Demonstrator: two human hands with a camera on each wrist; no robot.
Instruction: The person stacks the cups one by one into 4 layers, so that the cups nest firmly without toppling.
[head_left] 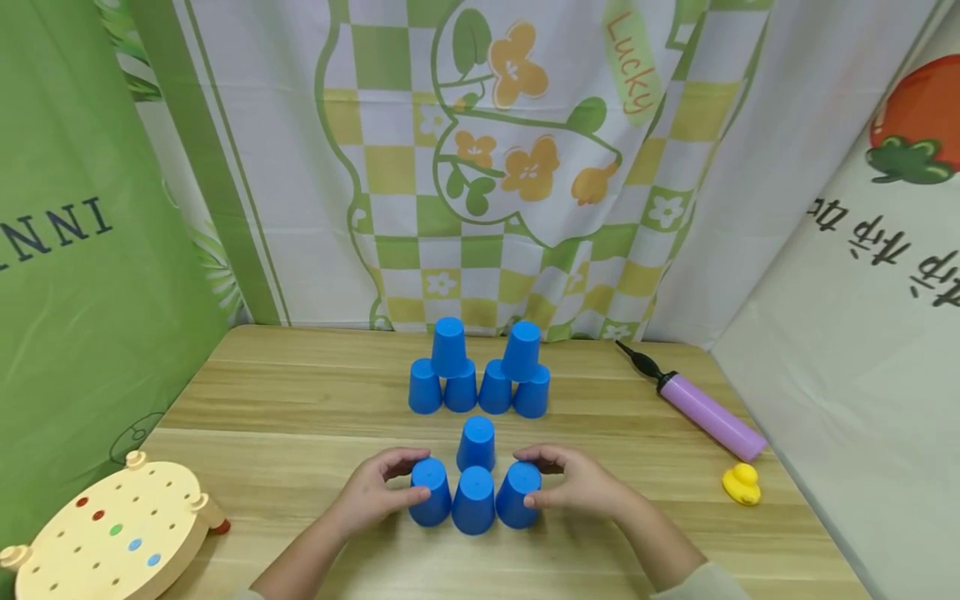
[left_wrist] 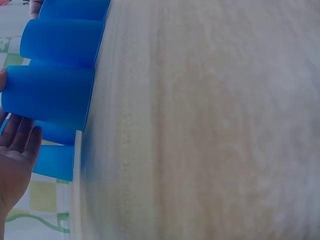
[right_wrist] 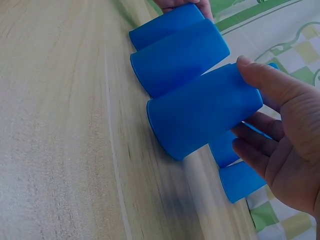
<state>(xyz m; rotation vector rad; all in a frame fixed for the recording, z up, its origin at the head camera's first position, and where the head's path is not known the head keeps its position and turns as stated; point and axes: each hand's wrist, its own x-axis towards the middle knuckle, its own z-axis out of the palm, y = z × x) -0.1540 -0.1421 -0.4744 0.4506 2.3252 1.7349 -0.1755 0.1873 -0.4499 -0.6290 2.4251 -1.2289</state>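
Three blue cups stand upside down in a front row. My left hand [head_left: 382, 489] holds the left cup [head_left: 431, 493] of this row, thumb on the near side and fingers round the far side. My right hand [head_left: 573, 483] grips the right cup [head_left: 519, 496] the same way; in the right wrist view its thumb lies near the narrow end of that cup [right_wrist: 205, 112]. Between them stands the middle cup [head_left: 474, 502], touched by neither hand. One more upside-down cup [head_left: 476, 444] stands just behind the row.
Farther back, upside-down cups form two small pyramids, the left one topped by a cup [head_left: 449, 347], the right one by another [head_left: 521, 352]. To the right lie a purple pump [head_left: 712, 417] and a yellow rubber duck [head_left: 742, 484]. A round wooden pegboard [head_left: 112, 533] sits at the left.
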